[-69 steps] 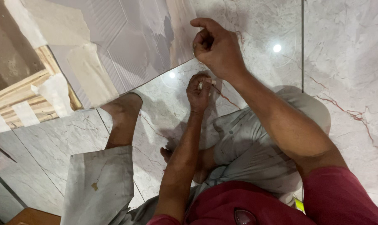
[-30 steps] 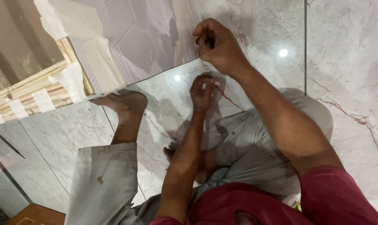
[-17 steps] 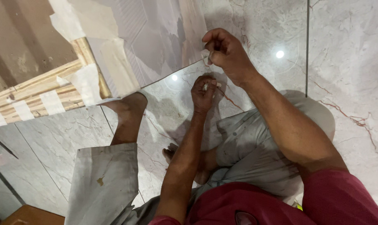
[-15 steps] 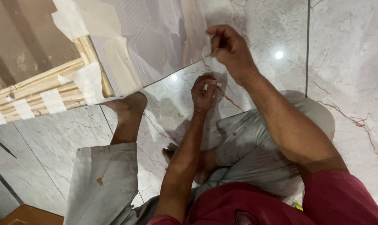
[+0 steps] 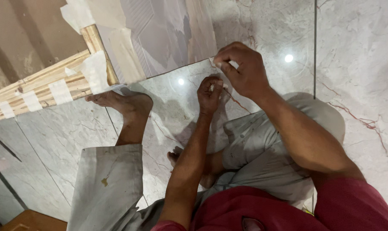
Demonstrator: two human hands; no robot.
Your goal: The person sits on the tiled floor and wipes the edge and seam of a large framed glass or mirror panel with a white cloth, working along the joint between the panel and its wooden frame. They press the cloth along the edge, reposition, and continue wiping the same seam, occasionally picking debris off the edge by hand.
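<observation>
Pinching something small and pale with right hand [image 5: 241, 70] fingertips, left hand [image 5: 209, 94] closed on another bit just below, both over the marble floor tile [image 5: 177, 111] by the wall joint. Keeping both grips tight and steady, probably best.

glossy marble tile floor [image 5: 356, 64] with dark grout lines; a bare foot [image 5: 124, 102] rests flat on it
</observation>
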